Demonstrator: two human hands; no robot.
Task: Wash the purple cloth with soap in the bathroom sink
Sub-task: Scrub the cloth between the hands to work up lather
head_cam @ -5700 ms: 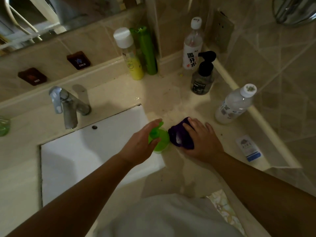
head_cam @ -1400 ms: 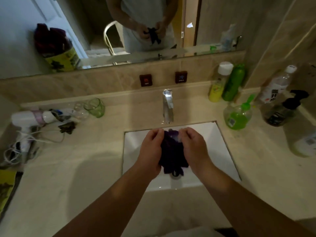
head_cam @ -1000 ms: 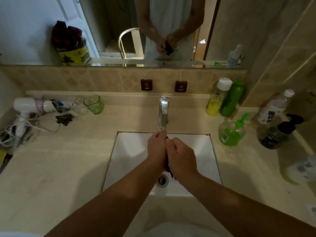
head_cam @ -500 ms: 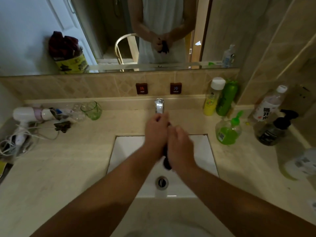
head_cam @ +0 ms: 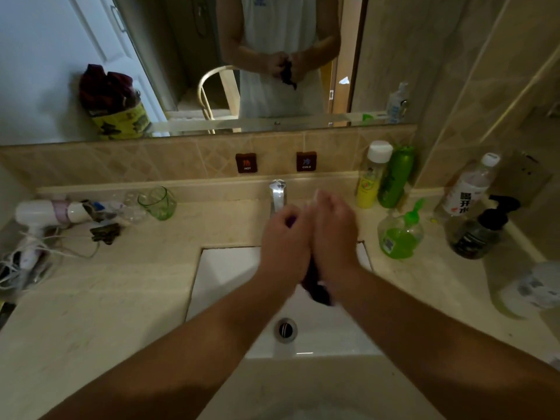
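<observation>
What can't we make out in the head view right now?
- Cloth: only a dark end below the wrists shows; the left hand and right hand hide the rest.
- Right fingers: motion-blurred; their grip is unclear.
- Tap: spout end behind the left hand; running water can't be told.
- Bottle at far right: blurred, label unreadable.

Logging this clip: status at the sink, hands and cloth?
Left hand and right hand pressed together over the sink, purple cloth between them. Cloth tail hangs below the palms. Nothing in the way.
</observation>
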